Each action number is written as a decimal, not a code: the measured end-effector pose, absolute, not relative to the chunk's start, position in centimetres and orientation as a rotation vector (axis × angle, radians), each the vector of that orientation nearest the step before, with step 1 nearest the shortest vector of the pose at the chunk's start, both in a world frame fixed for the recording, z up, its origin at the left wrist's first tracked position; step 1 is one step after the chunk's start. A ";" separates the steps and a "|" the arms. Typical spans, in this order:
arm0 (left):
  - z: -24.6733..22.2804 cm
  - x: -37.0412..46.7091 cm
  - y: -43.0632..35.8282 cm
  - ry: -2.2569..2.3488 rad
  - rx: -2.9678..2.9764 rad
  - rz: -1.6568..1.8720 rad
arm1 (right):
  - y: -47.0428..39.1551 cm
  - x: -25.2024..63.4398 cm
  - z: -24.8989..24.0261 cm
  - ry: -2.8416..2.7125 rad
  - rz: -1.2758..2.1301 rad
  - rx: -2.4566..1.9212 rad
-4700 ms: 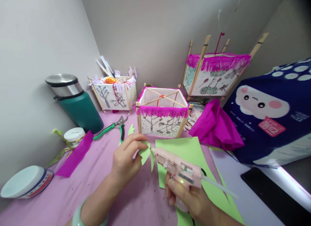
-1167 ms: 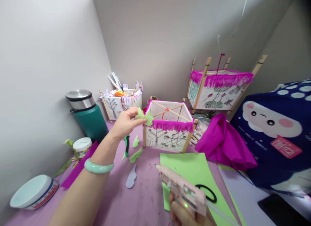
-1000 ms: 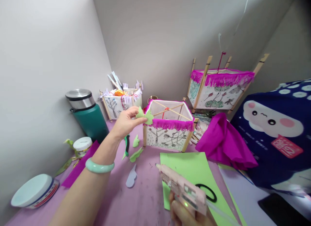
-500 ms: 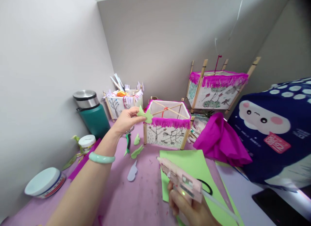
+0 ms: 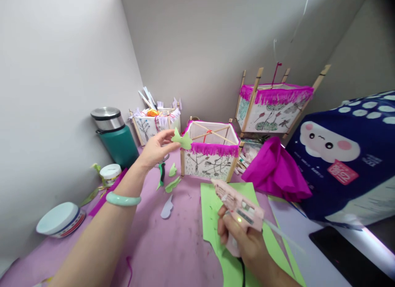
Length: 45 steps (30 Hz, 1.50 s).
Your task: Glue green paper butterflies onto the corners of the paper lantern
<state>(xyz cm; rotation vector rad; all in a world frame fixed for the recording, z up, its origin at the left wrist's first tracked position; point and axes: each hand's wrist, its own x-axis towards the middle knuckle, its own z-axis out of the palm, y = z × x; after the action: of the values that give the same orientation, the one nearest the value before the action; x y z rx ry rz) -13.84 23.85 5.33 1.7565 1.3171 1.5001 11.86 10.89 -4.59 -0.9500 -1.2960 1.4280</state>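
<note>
Between thumb and fingers, my left hand pinches a light green paper cutout at the left front corner of a box-shaped lantern. The lantern has a wooden frame, drawn-on white sides and a magenta fringe round its top. My right hand is wrapped round a pink glue gun, whose nozzle points up and left, in front of the lantern. Green paper lies below the gun. Green cutouts and a pale lilac cutout rest on the table left of it.
A teal bottle, a white jar and a bowl stand at left. Green-handled pliers lie near my left hand. Behind are two more lanterns. At right are magenta paper, a blue bag and a phone.
The glue gun in my right hand has moved right and up, away from the left edge of the green paper. My left hand still holds the cutout by the lantern corner. The view has shifted slightly.
</note>
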 end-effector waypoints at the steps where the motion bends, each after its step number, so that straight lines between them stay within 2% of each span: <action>1: 5.3 -13.8 23.2 1.405 1.764 1.627 | 11.0 12.0 -4.5 -1.283 1.398 -0.945; 4: 4.9 -12.6 20.5 1.766 1.828 2.055 | 11.3 12.5 -4.2 -1.242 1.260 -0.930; 5: 4.7 -11.9 19.4 1.834 1.906 2.077 | 11.3 12.6 -4.0 -1.223 1.209 -0.936; 7: 3.9 -10.1 17.6 1.742 2.205 1.838 | 11.4 12.9 -3.7 -1.185 1.108 -0.961; 9: 2.8 -8.1 16.5 1.503 2.479 1.336 | 11.5 13.0 -3.4 -1.150 1.031 -0.994; 11: 1.4 -6.5 16.0 1.328 2.569 0.871 | 11.7 13.2 -3.2 -1.119 0.987 -1.013; 13: 0.3 -5.5 16.1 1.306 2.561 0.609 | 11.8 13.3 -3.1 -1.104 0.974 -1.015; 24: -1.7 -4.0 16.6 1.479 2.415 0.221 | 11.4 13.1 -2.9 -1.160 1.068 -1.026; 35: -3.1 -1.9 15.4 1.525 2.218 0.329 | 11.5 12.7 -3.5 -1.170 1.118 -1.003; 37: -3.3 -2.3 15.6 1.490 2.122 0.466 | 11.4 12.5 -3.3 -1.153 1.119 -1.020; 42: -2.8 -4.2 16.4 1.272 2.235 1.109 | 11.1 12.1 -3.1 -1.153 1.151 -1.051; 45: -2.2 -5.2 16.6 1.195 2.388 1.293 | 11.0 12.1 -3.2 -1.168 1.196 -1.039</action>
<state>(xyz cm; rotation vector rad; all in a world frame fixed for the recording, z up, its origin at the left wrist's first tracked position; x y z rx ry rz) -5.22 16.55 -2.16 2.3880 1.1946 1.2935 12.08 10.98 -3.24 -1.0387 -1.1676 1.1959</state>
